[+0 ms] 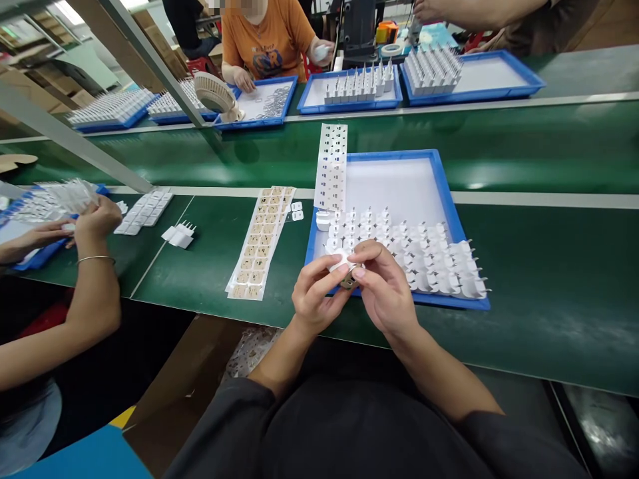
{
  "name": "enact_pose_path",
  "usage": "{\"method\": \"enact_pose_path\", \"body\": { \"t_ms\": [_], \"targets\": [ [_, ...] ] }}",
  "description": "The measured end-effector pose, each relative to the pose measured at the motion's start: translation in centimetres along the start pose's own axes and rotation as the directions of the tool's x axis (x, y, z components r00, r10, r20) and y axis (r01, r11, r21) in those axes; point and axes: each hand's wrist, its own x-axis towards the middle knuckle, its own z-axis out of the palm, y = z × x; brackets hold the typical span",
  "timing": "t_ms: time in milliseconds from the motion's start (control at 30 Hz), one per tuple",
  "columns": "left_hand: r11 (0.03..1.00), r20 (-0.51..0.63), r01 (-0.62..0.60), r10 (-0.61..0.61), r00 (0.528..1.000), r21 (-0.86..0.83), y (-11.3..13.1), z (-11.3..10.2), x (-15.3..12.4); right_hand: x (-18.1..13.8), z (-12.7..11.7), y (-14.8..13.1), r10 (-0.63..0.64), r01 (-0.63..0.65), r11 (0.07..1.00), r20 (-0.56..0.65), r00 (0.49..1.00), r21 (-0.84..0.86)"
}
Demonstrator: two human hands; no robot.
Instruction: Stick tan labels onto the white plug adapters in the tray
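Observation:
A white plug adapter (341, 260) with a beige lower face is pinched between both hands over the tray's front edge. My left hand (315, 293) grips its left side, fingers closed. On its right side, the thumb and fingers of my right hand (388, 287) press against it. Fingertips hide much of the adapter. Just beyond, a blue-rimmed tray (444, 179) holds rows of white plug adapters (424, 256), pins pointing up. A white sheet of small dark-marked stickers (331, 166) lies over the tray's left edge. Left of the tray lie beige sticker sheets (259, 243).
Small white stickers (297, 211) and white plug pieces (180, 234) lie on the green bench at left. A co-worker's hands (92, 216) work at far left over another tray. Across the belt (389, 133), a person in orange (269, 33) sits behind filled trays (349, 86). A slanted metal post (150, 53) crosses upper left.

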Motion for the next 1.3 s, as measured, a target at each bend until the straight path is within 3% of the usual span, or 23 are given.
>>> {"method": "enact_pose_path", "body": {
  "t_ms": [167, 400, 633, 733, 867, 967, 1067, 1200, 1300],
  "targets": [
    [0.999, -0.03, 0.032, -0.032, 0.999, -0.01, -0.1, 0.0, -0.2, 0.3, -0.4, -0.2, 0.01, -0.011, 1.0, 0.06, 0.998, 0.019],
    [0.955, -0.002, 0.255, -0.259, 0.966, -0.153, 0.2, 0.1, -0.5, -0.1, -1.4, -0.2, 0.005, 0.008, 0.998, 0.202, 0.979, -0.064],
    [0.998, 0.007, 0.059, -0.059, 0.998, -0.011, 0.4, 0.1, -0.3, -0.1, -0.2, -0.1, -0.104, 0.114, 0.979, 0.065, 0.992, -0.172],
    [0.998, 0.009, 0.057, -0.057, 0.998, -0.036, 0.5, 0.0, -0.3, 0.0, -0.3, 0.2, -0.097, 0.101, 0.988, 0.033, 0.995, -0.119],
    [0.991, 0.008, 0.127, -0.126, 0.992, -0.052, 0.4, -0.3, -0.4, 0.2, -1.0, -0.1, -0.06, 0.074, 0.99, 0.121, 0.991, -0.116],
    [0.994, 0.012, 0.111, -0.111, 0.994, -0.017, 0.1, -0.7, -0.4, 0.6, -1.3, -1.1, -0.07, 0.111, 0.968, 0.183, 0.981, -0.225],
    [0.996, 0.021, 0.081, -0.082, 0.996, 0.026, 0.0, -1.2, -0.4, 1.0, -1.2, -2.3, -0.164, 0.245, 0.883, 0.226, 0.96, -0.4],
    [0.996, 0.018, 0.071, -0.072, 0.997, 0.052, 0.0, -1.7, -0.7, 1.3, -0.8, -2.3, -0.356, 0.483, 0.64, 0.326, 0.876, -0.597],
    [0.981, 0.021, 0.194, -0.194, 0.981, -0.004, -0.4, -2.1, -1.1, 0.7, -0.6, -1.2, -0.432, 0.606, 0.465, 0.433, 0.791, -0.645]
  ]
}}
